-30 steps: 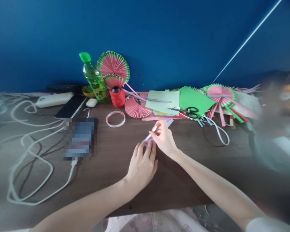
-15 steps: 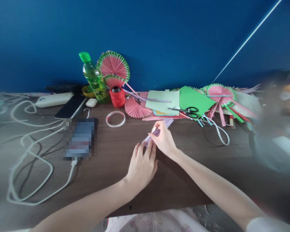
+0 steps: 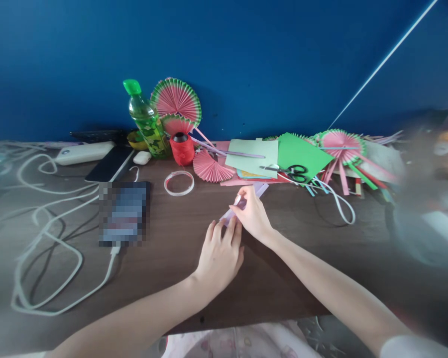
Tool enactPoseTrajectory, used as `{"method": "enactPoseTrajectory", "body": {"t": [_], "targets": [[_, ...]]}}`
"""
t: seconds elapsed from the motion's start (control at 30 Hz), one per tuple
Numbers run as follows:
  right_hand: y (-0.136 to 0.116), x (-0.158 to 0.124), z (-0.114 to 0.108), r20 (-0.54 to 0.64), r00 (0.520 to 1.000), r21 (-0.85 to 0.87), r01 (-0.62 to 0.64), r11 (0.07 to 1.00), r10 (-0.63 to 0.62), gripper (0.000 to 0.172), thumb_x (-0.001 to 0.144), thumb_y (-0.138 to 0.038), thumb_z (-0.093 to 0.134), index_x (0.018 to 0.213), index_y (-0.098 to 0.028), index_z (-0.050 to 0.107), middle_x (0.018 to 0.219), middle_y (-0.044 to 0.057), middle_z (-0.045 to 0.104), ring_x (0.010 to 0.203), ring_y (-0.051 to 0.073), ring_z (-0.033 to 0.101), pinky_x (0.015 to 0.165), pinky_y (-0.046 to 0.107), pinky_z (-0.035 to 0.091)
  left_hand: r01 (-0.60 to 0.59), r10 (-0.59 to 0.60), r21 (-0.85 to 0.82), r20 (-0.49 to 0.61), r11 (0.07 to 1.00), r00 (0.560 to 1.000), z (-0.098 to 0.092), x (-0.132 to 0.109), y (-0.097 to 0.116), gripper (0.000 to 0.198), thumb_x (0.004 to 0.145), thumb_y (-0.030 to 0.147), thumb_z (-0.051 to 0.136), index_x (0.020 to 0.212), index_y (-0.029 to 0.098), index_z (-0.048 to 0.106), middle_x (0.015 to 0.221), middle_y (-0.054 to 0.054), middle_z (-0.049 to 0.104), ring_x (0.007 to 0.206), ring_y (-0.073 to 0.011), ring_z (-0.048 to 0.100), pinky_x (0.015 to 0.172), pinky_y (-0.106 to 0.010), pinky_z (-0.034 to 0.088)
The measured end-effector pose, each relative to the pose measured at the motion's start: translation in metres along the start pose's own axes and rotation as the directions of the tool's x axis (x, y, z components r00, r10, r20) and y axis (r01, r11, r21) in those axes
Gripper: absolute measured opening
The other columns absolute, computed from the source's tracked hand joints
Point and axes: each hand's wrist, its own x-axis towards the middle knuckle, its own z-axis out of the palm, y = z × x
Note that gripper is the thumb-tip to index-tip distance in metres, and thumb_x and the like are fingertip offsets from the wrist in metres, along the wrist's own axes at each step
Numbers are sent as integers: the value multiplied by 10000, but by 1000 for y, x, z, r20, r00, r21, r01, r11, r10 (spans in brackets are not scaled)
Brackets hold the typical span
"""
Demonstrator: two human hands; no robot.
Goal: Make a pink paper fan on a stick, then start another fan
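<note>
Far left: loose white cables [image 3: 41, 238] loop over the dark wood table [image 3: 171, 268]. One runs into the bottom of a phone [image 3: 124, 213] lying flat, screen blurred out.

Behind that: white power bank [image 3: 84, 153], a dark slab device [image 3: 110, 164] and a white earbuds case [image 3: 142, 157], all near the blue wall.

Green bottle [image 3: 145, 122] stands upright. A red thread spool [image 3: 181, 149] is just beside it on the right. A round pink-and-green paper fan [image 3: 175, 99] leans on the wall behind both.

Clear tape ring [image 3: 178, 183] lies flat in front of the spool. A half-open pink fan [image 3: 211, 169] lies next to it.

Left hand [image 3: 219, 256]: palm down, fingers straight and together, tips resting on the near end of a lilac paper strip [image 3: 261, 188]. Flat press, no grasp.

Strip lies on the table mid-frame, running diagonally away to the right. Its far end pokes out past the right hand; the middle is hidden under the fingers.

Right hand [image 3: 253, 215]: thumb and forefinger pinched closed on the strip just beyond the left fingertips, other fingers curled.

Behind the hands: pale green sheet [image 3: 254, 156] overlapping a bright green sheet [image 3: 302, 154], with black-handled scissors [image 3: 293, 173] on top.

Further right: a second round fan [image 3: 339, 144], paper strips fanned out under it, and a white loop of cord [image 3: 339, 204] on the table. Far right edge is too blurred to read.
</note>
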Motion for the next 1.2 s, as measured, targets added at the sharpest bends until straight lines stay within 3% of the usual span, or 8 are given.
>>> {"method": "enactPoseTrajectory", "body": {"t": [0.5,0.73,1.2], "targets": [[1,0,-1,-27,998,-102,57,993,-60,229,707,-183,547,839,-228,365,838,32,529,830,219,523,784,374,410,-10,10,3,4,1000,1000,1,0,-1,469,860,276,368,1276,84,469,1319,-88,494,1115,-261,479,1014,-410,353],[7,5,-5,-82,995,-69,58,996,-63,86,805,-237,465,778,-222,385,788,30,541,765,196,515,746,340,410,-12,12,7,20,1000,1000,1,0,-1,487,863,279,359,1303,85,435,1335,-90,477,1130,-262,474,1012,-408,356],[15,11,-6,-49,992,-173,103,979,-113,115,783,-171,489,718,-218,406,744,24,569,736,198,519,730,339,385,-15,14,29,10,999,1000,1,0,-1,485,864,297,367,1297,94,447,1332,-87,480,1116,-257,479,1009,-399,360]]}}
